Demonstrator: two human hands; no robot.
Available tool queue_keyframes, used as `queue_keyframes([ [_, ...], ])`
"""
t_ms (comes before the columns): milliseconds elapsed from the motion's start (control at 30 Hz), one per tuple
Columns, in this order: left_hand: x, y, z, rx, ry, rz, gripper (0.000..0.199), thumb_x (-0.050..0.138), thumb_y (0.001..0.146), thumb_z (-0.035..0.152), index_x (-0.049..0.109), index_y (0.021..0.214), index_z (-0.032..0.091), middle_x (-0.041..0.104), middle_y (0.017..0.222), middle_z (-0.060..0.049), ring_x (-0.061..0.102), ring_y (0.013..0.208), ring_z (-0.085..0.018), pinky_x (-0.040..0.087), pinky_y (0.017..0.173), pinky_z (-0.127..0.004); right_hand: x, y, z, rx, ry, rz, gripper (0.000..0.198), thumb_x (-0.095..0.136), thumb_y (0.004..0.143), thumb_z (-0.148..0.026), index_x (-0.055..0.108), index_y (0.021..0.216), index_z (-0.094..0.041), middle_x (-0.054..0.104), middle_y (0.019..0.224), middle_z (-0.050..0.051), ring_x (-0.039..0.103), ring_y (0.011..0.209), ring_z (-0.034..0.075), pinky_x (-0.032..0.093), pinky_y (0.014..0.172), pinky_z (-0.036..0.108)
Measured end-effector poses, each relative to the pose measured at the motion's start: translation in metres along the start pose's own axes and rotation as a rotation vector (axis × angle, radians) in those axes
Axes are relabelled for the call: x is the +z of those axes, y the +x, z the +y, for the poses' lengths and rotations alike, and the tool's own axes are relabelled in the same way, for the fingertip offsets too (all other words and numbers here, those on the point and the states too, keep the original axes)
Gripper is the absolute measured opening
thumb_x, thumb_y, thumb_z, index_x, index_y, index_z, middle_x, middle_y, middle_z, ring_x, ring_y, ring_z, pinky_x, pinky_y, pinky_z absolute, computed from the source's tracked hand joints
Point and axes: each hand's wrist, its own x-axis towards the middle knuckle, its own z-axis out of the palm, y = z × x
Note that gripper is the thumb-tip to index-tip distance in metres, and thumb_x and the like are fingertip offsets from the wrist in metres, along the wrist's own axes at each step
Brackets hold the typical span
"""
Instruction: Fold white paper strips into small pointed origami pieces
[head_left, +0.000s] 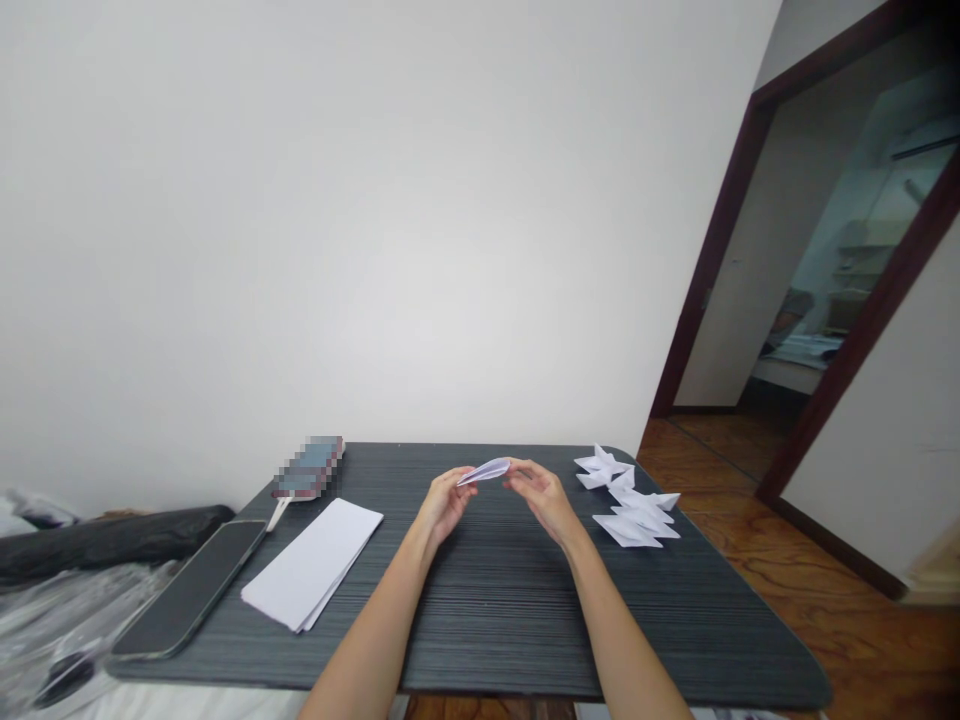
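Note:
Above the middle of the dark table [480,600], a small piece of folded white paper [484,471] is held between my two hands. My left hand [448,502] pinches its left end with thumb and fingers. On the other side, my right hand [541,490] grips the right end with its fingertips. The paper is slightly tilted, its layers bulging a little apart. Several folded paper boats [636,518] lie in a loose group on the right side of the table. A stack of white paper sheets [315,565] rests to the left of my left forearm.
A dark phone-like slab [193,588] lies along the table's left edge. Behind it sits a blurred-out object [309,468] with a white strap. Plastic wrap and a black roll [112,540] are left of the table. A white wall stands behind; a doorway opens at right.

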Motion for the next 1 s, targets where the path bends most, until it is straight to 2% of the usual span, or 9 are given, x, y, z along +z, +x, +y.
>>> queue_keyframes([
  [167,0.002,0.000,-0.006,-0.085,-0.119,0.014,0.015,0.048,0.067,0.000,0.060,0.070,0.006,0.060,0.059,-0.004,0.054,0.048,-0.005,0.046,0.047,-0.011,-0.001,0.001,-0.001,-0.064,0.007,0.076,0.016,0.063,0.062,-0.025,0.055,0.075,-0.020,0.059,0.098,0.005,0.055,0.088,0.018,0.041,0.080,0.034],
  [400,0.002,0.000,-0.008,-0.140,-0.129,0.005,0.017,0.045,0.068,-0.002,0.059,0.072,0.006,0.059,0.059,-0.005,0.056,0.049,-0.006,0.046,0.049,-0.011,-0.005,0.003,0.003,-0.052,-0.108,0.031,0.015,0.061,0.064,-0.025,0.059,0.077,-0.019,0.060,0.095,0.004,0.055,0.089,0.018,0.041,0.081,0.033],
  [500,0.003,-0.003,-0.010,-0.150,-0.039,-0.045,0.014,0.049,0.066,0.001,0.058,0.075,0.006,0.060,0.060,-0.005,0.057,0.052,-0.007,0.046,0.052,-0.013,-0.008,0.004,0.009,-0.042,-0.163,0.089,0.014,0.062,0.063,-0.026,0.061,0.075,-0.018,0.064,0.084,0.003,0.057,0.081,0.017,0.042,0.078,0.032],
  [600,0.006,-0.006,-0.010,-0.167,0.211,-0.171,0.020,0.055,0.062,0.005,0.060,0.081,0.008,0.062,0.066,-0.006,0.058,0.060,-0.012,0.046,0.060,-0.021,-0.011,0.005,0.011,-0.040,-0.204,0.139,0.014,0.061,0.063,-0.027,0.063,0.073,-0.018,0.064,0.077,0.003,0.058,0.075,0.016,0.043,0.074,0.031],
  [700,0.008,-0.006,-0.007,-0.010,0.490,-0.191,0.017,0.056,0.061,0.010,0.064,0.075,0.008,0.064,0.071,-0.006,0.058,0.067,-0.015,0.044,0.066,-0.025,-0.012,0.004,0.010,-0.021,-0.240,0.120,0.014,0.062,0.063,-0.028,0.064,0.071,-0.017,0.065,0.072,0.003,0.058,0.070,0.016,0.044,0.070,0.029],
  [800,0.009,-0.005,-0.001,0.183,0.551,-0.114,0.017,0.051,0.065,0.015,0.065,0.074,0.010,0.065,0.077,-0.006,0.057,0.072,-0.016,0.043,0.069,-0.025,-0.009,0.003,0.007,-0.019,-0.260,0.061,0.012,0.062,0.062,-0.028,0.064,0.067,-0.017,0.064,0.071,0.002,0.057,0.069,0.015,0.043,0.068,0.029],
  [900,0.012,-0.007,0.006,0.221,0.545,-0.113,0.023,0.049,0.070,0.023,0.064,0.080,0.010,0.064,0.079,-0.008,0.058,0.073,-0.017,0.043,0.068,-0.026,-0.004,0.002,0.006,-0.013,-0.281,-0.026,0.012,0.061,0.062,-0.028,0.063,0.064,-0.017,0.063,0.071,0.003,0.056,0.069,0.015,0.043,0.068,0.028],
  [1000,0.017,-0.013,0.010,0.301,0.673,-0.150,0.023,0.054,0.068,0.027,0.064,0.080,0.011,0.064,0.080,-0.009,0.057,0.074,-0.018,0.043,0.067,-0.025,0.000,0.002,0.008,-0.006,-0.327,-0.076,0.015,0.059,0.063,-0.031,0.063,0.065,-0.016,0.062,0.069,0.003,0.055,0.068,0.016,0.043,0.066,0.028],
])
